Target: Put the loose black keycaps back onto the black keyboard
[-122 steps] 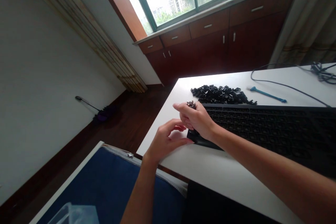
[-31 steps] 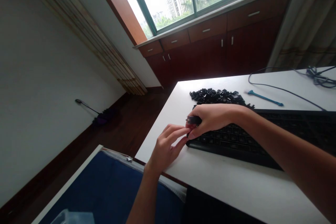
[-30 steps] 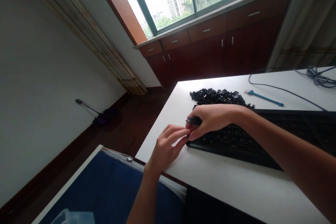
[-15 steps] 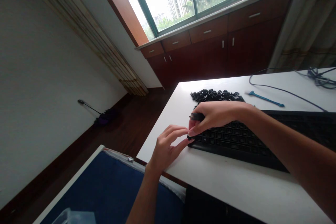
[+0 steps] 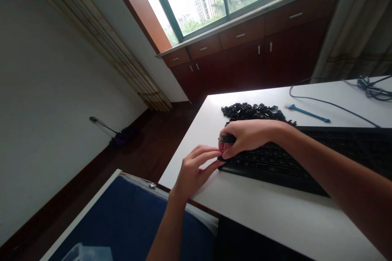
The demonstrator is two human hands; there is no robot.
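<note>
Gripping black tool [image 5: 227, 138]: right fingers [image 5: 232, 149] | left fingers [image 5: 207, 156]: hold unclear | white table [image 5: 251, 195], keyboard [image 5: 269, 159] | cabinets [image 5: 232, 59] under window [image 5: 202, 0]

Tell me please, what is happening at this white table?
A person works with both bare hands at the near left corner of a long black keyboard on the white table. The right hand grips a short dark tool; the left hand has its fingertips at that corner, though their exact hold is unclear. Behind the keyboard lie a heap of small black pieces and a thin blue stick-like tool.
</note>
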